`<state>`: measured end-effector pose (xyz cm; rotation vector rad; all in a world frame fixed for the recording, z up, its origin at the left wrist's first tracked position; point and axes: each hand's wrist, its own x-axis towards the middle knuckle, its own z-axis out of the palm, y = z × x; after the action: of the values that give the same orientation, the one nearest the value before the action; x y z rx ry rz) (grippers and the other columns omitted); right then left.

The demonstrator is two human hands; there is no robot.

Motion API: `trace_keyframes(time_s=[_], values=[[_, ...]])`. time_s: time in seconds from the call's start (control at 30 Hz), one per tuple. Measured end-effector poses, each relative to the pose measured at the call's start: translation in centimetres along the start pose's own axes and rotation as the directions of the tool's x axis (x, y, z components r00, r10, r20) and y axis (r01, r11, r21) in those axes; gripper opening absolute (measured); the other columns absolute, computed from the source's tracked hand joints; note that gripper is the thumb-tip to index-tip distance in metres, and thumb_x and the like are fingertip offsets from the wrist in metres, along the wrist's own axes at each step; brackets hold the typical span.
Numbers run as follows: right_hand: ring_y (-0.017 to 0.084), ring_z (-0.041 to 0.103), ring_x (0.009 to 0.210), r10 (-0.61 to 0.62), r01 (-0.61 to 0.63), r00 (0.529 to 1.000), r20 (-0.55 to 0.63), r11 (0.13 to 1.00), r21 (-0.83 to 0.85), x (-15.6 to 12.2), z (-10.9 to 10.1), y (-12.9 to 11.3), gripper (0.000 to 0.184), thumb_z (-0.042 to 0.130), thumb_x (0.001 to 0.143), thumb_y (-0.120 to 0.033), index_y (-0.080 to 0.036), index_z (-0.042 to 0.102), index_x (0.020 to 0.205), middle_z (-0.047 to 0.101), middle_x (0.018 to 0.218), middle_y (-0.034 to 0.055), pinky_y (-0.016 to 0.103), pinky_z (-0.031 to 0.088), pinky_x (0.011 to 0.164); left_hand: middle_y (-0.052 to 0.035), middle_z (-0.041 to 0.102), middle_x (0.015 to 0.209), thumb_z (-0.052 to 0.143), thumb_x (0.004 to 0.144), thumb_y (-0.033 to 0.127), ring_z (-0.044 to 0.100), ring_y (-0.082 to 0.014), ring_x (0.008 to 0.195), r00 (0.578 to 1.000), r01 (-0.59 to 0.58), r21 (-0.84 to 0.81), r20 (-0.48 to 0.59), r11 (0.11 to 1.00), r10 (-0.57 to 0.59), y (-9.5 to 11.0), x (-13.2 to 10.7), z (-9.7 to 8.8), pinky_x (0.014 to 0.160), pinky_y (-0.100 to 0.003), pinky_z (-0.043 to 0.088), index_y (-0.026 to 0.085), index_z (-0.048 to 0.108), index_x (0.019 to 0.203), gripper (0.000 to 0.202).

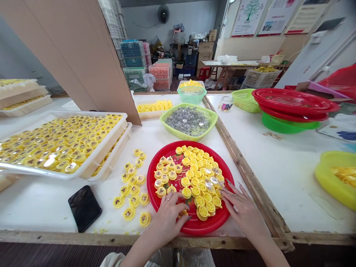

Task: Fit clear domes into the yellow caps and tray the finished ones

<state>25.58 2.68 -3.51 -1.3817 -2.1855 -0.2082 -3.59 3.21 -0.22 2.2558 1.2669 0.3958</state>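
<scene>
A red round tray lies on the white table near the front edge, filled with several small yellow round pieces. My left hand rests on the tray's near left part, fingers curled over a yellow piece at about the tray's front. My right hand lies on the tray's right rim, fingers stretched flat toward the pieces. A loose group of yellow pieces lies on the table left of the tray.
A black phone lies at the front left. White trays full of yellow pieces stand at left. A green basket of clear parts sits behind the red tray. Red and green dishes and a yellow bowl are at right.
</scene>
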Motion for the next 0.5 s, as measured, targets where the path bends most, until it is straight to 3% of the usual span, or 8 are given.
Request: trace_keyframes(time_s=[0.13, 0.23, 0.33, 0.4, 0.5], values=[[0.027, 0.069, 0.105, 0.170, -0.147, 0.978, -0.123, 0.974, 0.174, 0.1, -0.4, -1.3, 0.018, 0.054, 0.092, -0.025, -0.022, 0.065, 0.105, 0.073, 0.112, 0.0086, 0.053, 0.050, 0.099, -0.0083, 0.062, 0.111, 0.057, 0.090, 0.023, 0.056, -0.0270, 0.107, 0.981, 0.120, 0.108, -0.164, 0.987, -0.101, 0.0, 2.2, 0.5, 0.095, -0.047, 0.043, 0.019, 0.058, 0.111, 0.021], [0.026, 0.071, 0.098, 0.444, -0.383, 0.890, -0.099, 0.848, 0.366, 0.3, -0.8, -2.9, 0.013, 0.058, 0.089, -0.031, -0.023, 0.063, 0.098, 0.075, 0.105, 0.0091, 0.042, 0.059, 0.086, -0.0108, 0.064, 0.106, 0.060, 0.087, 0.026, 0.056, -0.0315, 0.104, 0.969, 0.171, 0.157, -0.206, 0.973, -0.138, 0.3, 3.9, 1.2, 0.091, -0.050, 0.044, 0.016, 0.058, 0.107, 0.022], [0.026, 0.073, 0.095, 0.667, -0.556, 0.743, 0.056, 0.570, 0.605, 0.6, -1.2, -4.3, 0.024, 0.065, 0.085, -0.037, -0.023, 0.060, 0.104, 0.077, 0.099, 0.0096, 0.034, 0.062, 0.074, -0.0126, 0.064, 0.103, 0.062, 0.084, 0.024, 0.056, -0.0349, 0.102, 0.966, 0.182, 0.154, -0.213, 0.971, -0.147, 0.5, 4.4, 1.5, 0.088, -0.053, 0.044, 0.016, 0.061, 0.098, 0.016], [0.025, 0.071, 0.101, 0.726, -0.575, 0.664, 0.178, 0.343, 0.742, 0.9, -1.4, -4.9, 0.038, 0.068, 0.084, -0.040, -0.022, 0.058, 0.116, 0.076, 0.103, 0.0104, 0.035, 0.061, 0.081, -0.0125, 0.064, 0.103, 0.061, 0.083, 0.023, 0.056, -0.0346, 0.102, 0.964, 0.180, 0.132, -0.222, 0.975, -0.148, 0.7, 4.1, 1.3, 0.087, -0.052, 0.045, 0.016, 0.060, 0.095, 0.014], [0.026, 0.070, 0.103, 0.724, -0.533, 0.610, 0.320, 0.077, 0.842, 1.4, -1.5, -5.3, 0.040, 0.073, 0.079, -0.045, -0.021, 0.066, 0.111, 0.075, 0.107, 0.0111, 0.038, 0.058, 0.088, -0.0086, 0.066, 0.098, 0.058, 0.083, 0.020, 0.059, -0.0288, 0.096, 0.961, 0.172, 0.082, -0.231, 0.982, -0.149, 0.9, 3.0, 0.4, 0.086, -0.046, 0.047, 0.019, 0.058, 0.094, 0.011]])
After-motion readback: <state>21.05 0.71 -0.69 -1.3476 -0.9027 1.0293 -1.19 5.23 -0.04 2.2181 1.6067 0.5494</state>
